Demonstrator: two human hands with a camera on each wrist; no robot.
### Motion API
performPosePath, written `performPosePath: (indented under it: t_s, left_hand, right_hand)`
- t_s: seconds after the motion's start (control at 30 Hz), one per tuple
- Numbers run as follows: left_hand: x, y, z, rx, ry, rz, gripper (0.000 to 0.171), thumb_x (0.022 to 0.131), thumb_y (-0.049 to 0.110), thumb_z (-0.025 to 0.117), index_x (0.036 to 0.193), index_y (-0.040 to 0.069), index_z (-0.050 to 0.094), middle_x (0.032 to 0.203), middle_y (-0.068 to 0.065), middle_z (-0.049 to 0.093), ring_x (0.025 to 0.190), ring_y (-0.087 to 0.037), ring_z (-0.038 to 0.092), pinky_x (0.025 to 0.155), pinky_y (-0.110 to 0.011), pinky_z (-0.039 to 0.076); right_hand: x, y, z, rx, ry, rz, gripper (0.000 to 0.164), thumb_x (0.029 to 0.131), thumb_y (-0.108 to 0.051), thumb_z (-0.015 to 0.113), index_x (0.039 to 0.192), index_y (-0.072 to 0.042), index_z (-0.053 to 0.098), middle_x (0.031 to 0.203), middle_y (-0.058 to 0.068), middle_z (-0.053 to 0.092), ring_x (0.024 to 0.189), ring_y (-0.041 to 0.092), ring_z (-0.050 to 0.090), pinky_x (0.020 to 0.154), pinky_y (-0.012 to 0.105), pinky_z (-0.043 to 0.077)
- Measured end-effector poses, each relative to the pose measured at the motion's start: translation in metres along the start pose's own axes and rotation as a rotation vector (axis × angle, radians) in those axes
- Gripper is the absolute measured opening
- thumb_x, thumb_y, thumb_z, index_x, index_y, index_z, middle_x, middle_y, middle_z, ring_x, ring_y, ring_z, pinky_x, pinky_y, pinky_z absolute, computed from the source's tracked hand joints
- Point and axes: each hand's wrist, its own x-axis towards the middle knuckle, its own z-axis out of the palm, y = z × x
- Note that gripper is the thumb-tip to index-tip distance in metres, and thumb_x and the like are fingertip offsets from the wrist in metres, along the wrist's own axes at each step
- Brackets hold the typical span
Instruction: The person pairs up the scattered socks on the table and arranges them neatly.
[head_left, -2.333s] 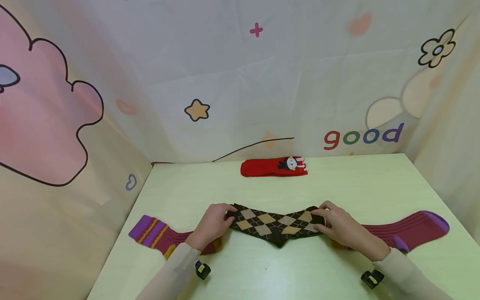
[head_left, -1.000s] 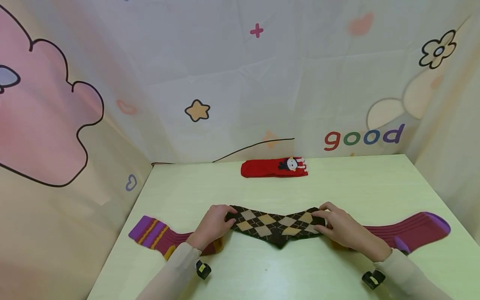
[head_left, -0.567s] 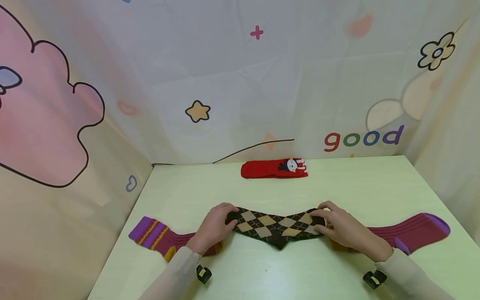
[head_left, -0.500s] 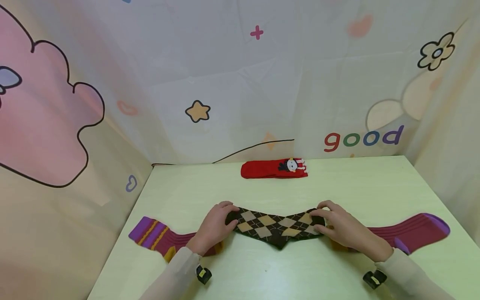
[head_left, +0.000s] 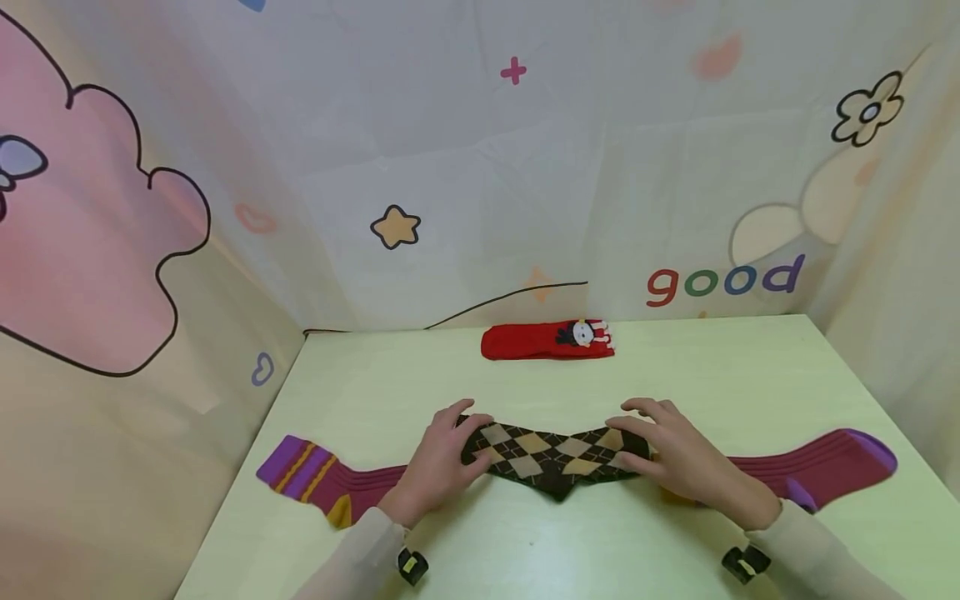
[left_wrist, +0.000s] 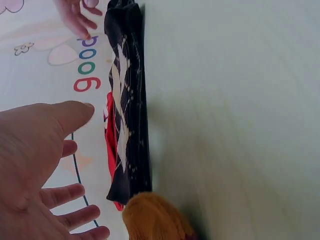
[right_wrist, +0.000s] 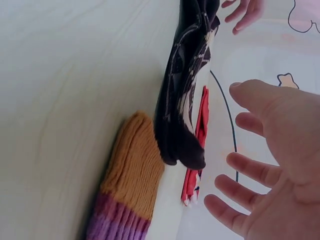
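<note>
In the head view an argyle sock point(head_left: 551, 458), black with tan and grey diamonds, lies on the table with its pointed heel toward me. My left hand point(head_left: 442, 458) hovers at its left end, fingers spread and apart from the cloth. Over the right end is my right hand point(head_left: 675, 446), likewise loosely spread and holding nothing. Both wrist views show a gap between the fingers and the sock point(left_wrist: 131, 115). Partly under my left forearm lies a maroon sock point(head_left: 375, 483) with purple and yellow stripes. Another maroon sock point(head_left: 821, 462) stretches out behind my right wrist.
A folded red sock point(head_left: 525, 342) with a cartoon figure lies at the back of the pale green table point(head_left: 532, 550). Printed curtains point(head_left: 465, 158) stand along the back and sides. In the right wrist view a mustard sock end point(right_wrist: 135, 162) lies close beside the argyle sock.
Both hands have let go of the argyle sock's ends and spread their fingers. My left hand has shifted slightly right. The sock stays in about the same place.
</note>
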Motion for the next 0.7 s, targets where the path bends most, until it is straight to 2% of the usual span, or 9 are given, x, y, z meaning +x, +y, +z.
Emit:
performPosePath:
  t_s: [0.3, 0.5, 0.7]
  left_hand:
    - [-0.003, 0.009, 0.009, 0.001, -0.025, 0.109, 0.05, 0.091, 0.038, 0.079, 0.133, 0.017, 0.064, 0.151, -0.018, 0.047, 0.136, -0.037, 0.047, 0.107, -0.056, 0.045]
    - [-0.003, 0.013, 0.013, 0.011, -0.072, 0.115, 0.06, 0.091, 0.049, 0.075, 0.142, 0.022, 0.058, 0.15, -0.016, 0.048, 0.136, -0.032, 0.047, 0.107, -0.053, 0.046]
    - [-0.004, 0.018, 0.017, 0.033, -0.122, 0.113, 0.062, 0.093, 0.059, 0.068, 0.145, 0.025, 0.057, 0.149, -0.009, 0.049, 0.134, -0.027, 0.047, 0.104, -0.051, 0.047]
  right_hand:
    - [0.003, -0.01, 0.009, 0.004, 0.012, -0.072, 0.041, 0.088, -0.023, 0.082, 0.127, -0.014, 0.071, 0.135, 0.016, 0.058, 0.117, 0.038, 0.055, 0.089, 0.053, 0.054]
    - [0.005, -0.013, 0.016, -0.006, 0.045, -0.128, 0.045, 0.083, -0.025, 0.087, 0.125, -0.014, 0.073, 0.131, 0.016, 0.061, 0.113, 0.037, 0.058, 0.086, 0.051, 0.056]
    - [0.006, -0.019, 0.021, 0.019, -0.005, -0.127, 0.049, 0.085, -0.031, 0.085, 0.128, -0.016, 0.071, 0.132, 0.015, 0.06, 0.115, 0.033, 0.056, 0.089, 0.05, 0.055]
